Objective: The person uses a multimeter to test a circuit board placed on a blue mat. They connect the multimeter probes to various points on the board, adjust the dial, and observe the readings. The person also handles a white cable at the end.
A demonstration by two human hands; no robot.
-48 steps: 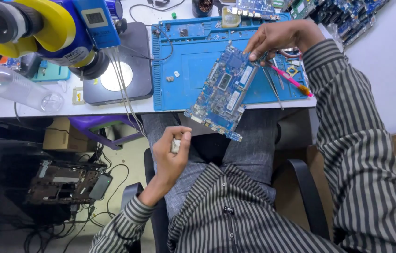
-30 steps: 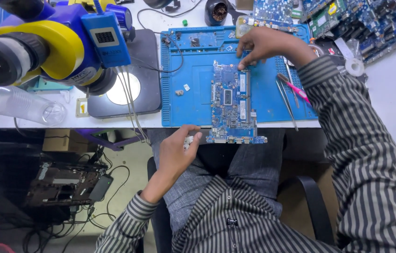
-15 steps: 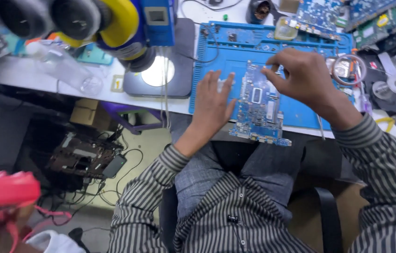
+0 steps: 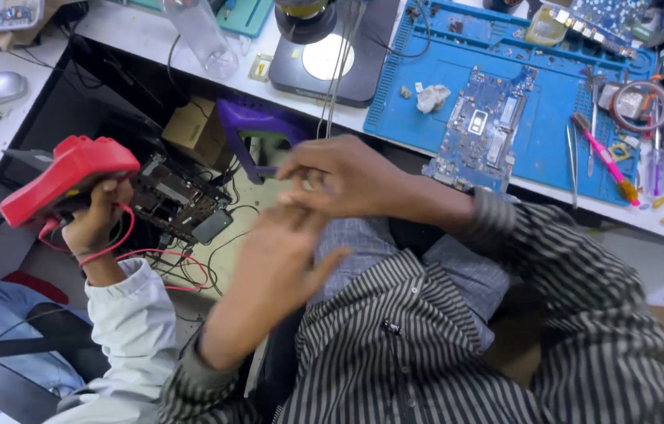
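Hovering over lap: left hand point(image 4: 281, 255) open, empty | right hand point(image 4: 340, 177) loosely curled, empty | circuit board point(image 4: 481, 129) lay on blue mat point(image 4: 552, 118)

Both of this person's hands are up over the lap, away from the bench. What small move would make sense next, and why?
Probably bring the right hand back to the blue circuit board. Both hands are off the bench; the left hand is blurred, and I cannot tell whether either holds anything. The board lies untouched on the blue mat, and the tweezers wait beside it.
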